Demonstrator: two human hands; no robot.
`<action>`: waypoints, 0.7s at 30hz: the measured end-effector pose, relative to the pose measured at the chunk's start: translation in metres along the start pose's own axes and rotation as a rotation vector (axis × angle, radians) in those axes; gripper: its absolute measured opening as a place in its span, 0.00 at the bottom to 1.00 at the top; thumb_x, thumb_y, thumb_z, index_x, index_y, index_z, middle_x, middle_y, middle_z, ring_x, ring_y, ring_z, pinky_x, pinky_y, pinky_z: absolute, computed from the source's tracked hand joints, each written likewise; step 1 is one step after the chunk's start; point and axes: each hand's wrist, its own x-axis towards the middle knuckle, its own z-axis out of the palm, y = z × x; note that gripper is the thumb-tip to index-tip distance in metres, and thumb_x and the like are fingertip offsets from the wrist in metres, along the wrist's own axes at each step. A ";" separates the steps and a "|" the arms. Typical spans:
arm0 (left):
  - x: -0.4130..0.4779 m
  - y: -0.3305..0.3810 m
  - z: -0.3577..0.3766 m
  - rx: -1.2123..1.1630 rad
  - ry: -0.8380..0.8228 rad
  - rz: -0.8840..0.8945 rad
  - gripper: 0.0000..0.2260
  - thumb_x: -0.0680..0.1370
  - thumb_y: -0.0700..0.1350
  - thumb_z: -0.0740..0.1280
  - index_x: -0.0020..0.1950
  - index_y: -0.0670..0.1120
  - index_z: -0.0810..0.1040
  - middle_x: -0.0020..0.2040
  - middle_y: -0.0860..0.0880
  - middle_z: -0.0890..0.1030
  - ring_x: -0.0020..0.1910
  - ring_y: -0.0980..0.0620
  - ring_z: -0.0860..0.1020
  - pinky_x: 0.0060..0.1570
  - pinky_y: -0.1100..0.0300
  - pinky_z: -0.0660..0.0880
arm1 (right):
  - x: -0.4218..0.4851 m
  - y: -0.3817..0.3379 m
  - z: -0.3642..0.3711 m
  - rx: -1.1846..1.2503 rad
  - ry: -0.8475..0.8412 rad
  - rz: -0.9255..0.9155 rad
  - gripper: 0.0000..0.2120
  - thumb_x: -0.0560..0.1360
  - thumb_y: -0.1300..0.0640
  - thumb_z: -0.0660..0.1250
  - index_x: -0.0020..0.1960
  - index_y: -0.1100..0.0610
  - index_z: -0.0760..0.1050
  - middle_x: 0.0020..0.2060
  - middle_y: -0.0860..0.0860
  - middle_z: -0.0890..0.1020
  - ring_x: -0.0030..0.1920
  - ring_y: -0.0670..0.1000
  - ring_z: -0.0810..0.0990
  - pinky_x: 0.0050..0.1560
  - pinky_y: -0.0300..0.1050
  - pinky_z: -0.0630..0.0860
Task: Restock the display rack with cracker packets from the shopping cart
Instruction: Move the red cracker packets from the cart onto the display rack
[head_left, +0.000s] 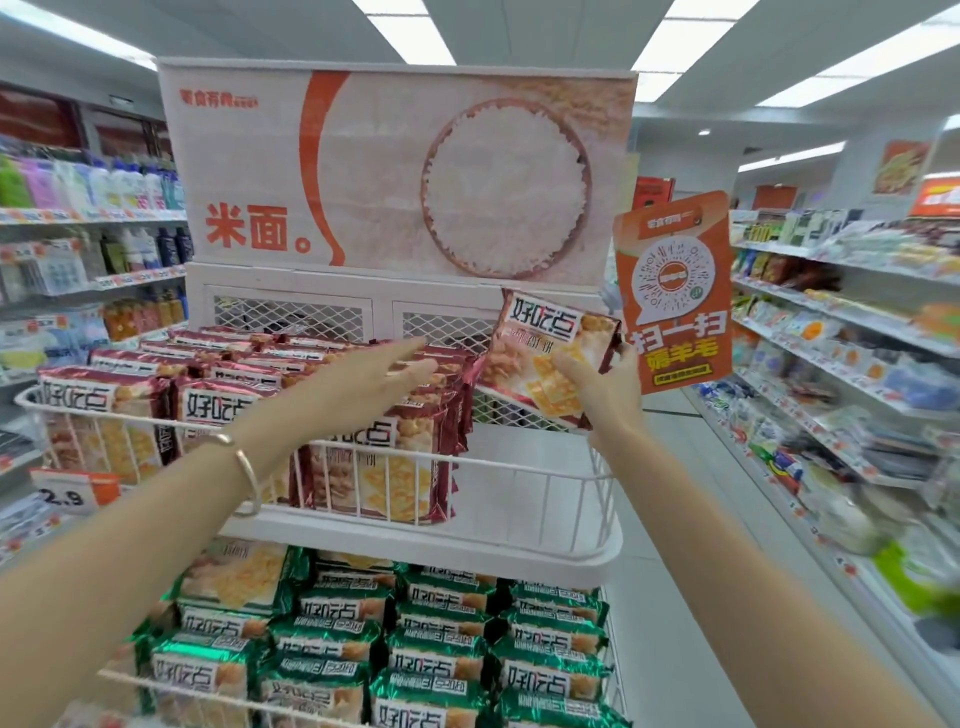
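The grip of the right hand (605, 387) is clamped on a red-and-cream foil cracker packet (545, 353) — thumb across the printed front, fingers behind. The hand holds it tilted above the right end of the white wire basket (519, 470), the upper tier of the display rack. The packet is in the air, touching nothing but the hand, just right of the standing rows of matching red packets (156, 410).

The left hand (374, 376), a pale bangle (247, 467) on its wrist, reaches over those rows with fingers straight, gripping nothing. It seems to be steadying the stack so the bare right part of the basket can take the new packet — whether the fingers actually touch, I cannot tell.

One tier down, green foil packets (441, 639) lie in packed rows. Behind the rack rises a pale banner with a bowl of rice (395, 166), and an orange scan-code sign (675, 291) sticks out at its right. Stocked store shelves run down the left (78, 218) and right (831, 322) of the aisle. The shopping cart is not in view.
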 end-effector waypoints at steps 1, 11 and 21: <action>0.011 0.006 -0.008 -0.033 0.044 0.003 0.31 0.80 0.66 0.54 0.81 0.54 0.59 0.76 0.52 0.69 0.71 0.50 0.72 0.72 0.50 0.69 | 0.007 0.003 -0.002 -0.098 -0.027 -0.049 0.35 0.75 0.59 0.73 0.76 0.56 0.58 0.62 0.50 0.73 0.58 0.50 0.74 0.53 0.44 0.73; 0.142 0.053 0.035 0.199 -0.173 0.069 0.25 0.78 0.45 0.72 0.75 0.49 0.71 0.72 0.49 0.74 0.69 0.47 0.74 0.69 0.53 0.69 | 0.084 0.047 0.014 -0.602 -0.326 0.060 0.39 0.70 0.53 0.76 0.75 0.61 0.62 0.61 0.56 0.79 0.58 0.57 0.79 0.57 0.55 0.80; 0.162 0.026 0.061 0.276 0.032 0.024 0.09 0.79 0.39 0.67 0.58 0.45 0.83 0.57 0.48 0.83 0.55 0.47 0.80 0.58 0.52 0.77 | 0.102 0.056 0.006 -0.932 -0.270 -0.263 0.18 0.72 0.72 0.65 0.61 0.60 0.71 0.59 0.59 0.73 0.51 0.56 0.74 0.50 0.47 0.74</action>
